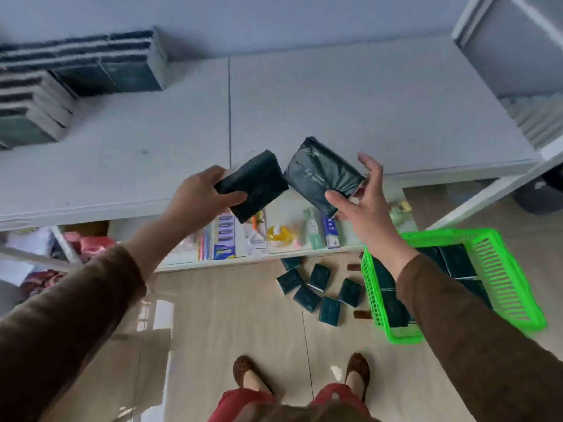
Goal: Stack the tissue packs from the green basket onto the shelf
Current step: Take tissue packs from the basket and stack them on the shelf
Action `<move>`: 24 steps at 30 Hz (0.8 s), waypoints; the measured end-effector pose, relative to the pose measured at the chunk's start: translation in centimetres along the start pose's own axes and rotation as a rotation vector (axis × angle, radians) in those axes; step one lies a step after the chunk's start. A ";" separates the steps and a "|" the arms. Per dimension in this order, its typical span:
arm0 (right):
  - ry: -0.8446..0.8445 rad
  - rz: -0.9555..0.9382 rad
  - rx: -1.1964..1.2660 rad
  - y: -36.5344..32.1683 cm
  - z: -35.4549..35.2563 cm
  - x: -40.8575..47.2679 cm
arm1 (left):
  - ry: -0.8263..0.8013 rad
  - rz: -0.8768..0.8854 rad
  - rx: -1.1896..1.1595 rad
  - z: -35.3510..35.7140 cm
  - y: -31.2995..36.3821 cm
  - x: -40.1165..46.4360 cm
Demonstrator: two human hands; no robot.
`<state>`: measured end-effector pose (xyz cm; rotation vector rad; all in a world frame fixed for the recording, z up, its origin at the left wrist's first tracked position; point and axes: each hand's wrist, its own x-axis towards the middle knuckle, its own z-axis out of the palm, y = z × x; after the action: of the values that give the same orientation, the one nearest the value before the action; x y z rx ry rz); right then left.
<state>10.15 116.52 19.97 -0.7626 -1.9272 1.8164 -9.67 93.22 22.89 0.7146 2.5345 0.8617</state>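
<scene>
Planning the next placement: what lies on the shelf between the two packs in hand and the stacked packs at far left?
Nothing: in the head view, the shelf top is bare between the held packs and the stack.

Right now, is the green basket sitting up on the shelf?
No, the green basket sits on the floor at the person's right, below the shelf.

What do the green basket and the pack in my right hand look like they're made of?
Basket: likely moulded plastic, with a bright uniform green colour and slotted walls. Pack: probably soft tissue in thin dark plastic film; it shows a faint sheen, wrinkles and printed lettering.
</scene>
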 end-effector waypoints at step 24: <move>-0.251 -0.119 -0.251 -3.9 37.3 28.3 | 0.318 -0.017 0.503 -30.0 -21.9 24.3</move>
<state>-35.31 104.85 18.00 -0.4983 -2.3412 1.6849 -51.29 78.31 26.85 0.7432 3.0843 0.3428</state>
